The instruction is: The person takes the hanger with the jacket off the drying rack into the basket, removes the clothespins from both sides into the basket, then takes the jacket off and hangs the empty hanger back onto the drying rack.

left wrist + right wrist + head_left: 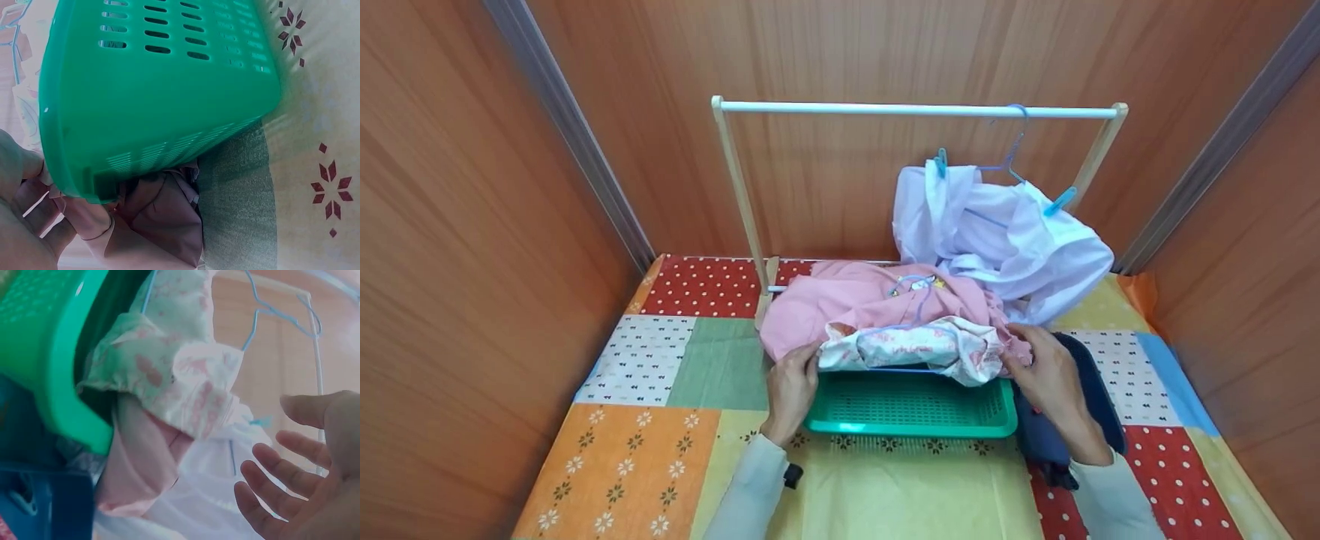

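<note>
A white garment with a pinkish print (911, 346) hangs on a thin blue hanger (921, 304), bunched over the back of a green basket (911, 431). My left hand (793, 390) pinches its left end, thumb and fingers at the cloth beside the basket rim. At the right end is my right hand (298, 478), fingers spread and relaxed, apart from the cloth in the right wrist view. Behind the printed garment lies a pink garment (840, 300), heaped with a small motif on it. Part of the pink cloth (163, 225) droops beside the basket.
A wooden rack with a white rail (847, 108) stands at the back. From it a white garment (1020, 232) hangs on a hanger, with blue clothespins (1060, 201) on it. A dark blue item (1091, 390) lies right of the basket. Patchwork cloth (645, 465) covers the surface; wooden panels surround it.
</note>
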The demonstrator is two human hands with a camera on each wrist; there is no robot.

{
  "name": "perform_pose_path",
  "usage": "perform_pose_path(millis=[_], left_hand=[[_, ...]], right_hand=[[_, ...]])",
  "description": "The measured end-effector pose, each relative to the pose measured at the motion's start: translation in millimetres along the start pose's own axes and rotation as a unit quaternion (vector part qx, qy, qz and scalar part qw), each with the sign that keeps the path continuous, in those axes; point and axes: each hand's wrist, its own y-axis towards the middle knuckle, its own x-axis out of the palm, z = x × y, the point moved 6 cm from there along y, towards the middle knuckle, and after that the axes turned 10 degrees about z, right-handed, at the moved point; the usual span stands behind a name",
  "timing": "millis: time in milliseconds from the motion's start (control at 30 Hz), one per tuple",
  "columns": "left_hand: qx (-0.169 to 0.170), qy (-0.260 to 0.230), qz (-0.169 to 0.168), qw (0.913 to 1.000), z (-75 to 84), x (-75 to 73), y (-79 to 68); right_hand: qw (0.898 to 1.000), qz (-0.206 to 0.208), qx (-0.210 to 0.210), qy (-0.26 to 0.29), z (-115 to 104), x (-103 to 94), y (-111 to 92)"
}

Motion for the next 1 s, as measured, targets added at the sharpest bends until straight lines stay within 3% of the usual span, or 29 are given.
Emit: perform_pose_path(millis=[233,533,1000], left_hand=[[0.011,0.004,0.013,0.9998,0.9,-1.5,-1.5],[0.001,0.003,0.005,1.0000,-1.0,-0.1,-0.1],[-0.009,0.004,-0.011,0.9999,-0.9,0.9,-0.2]], right_hand=[[0.999,-0.018,-0.048,0.014,-17,17.6,1],[0.994,-0.035,-0.094,0.032,-29,32.9,2],[0.993,-0.086,-0.069,0.042,-33,53.2,6]])
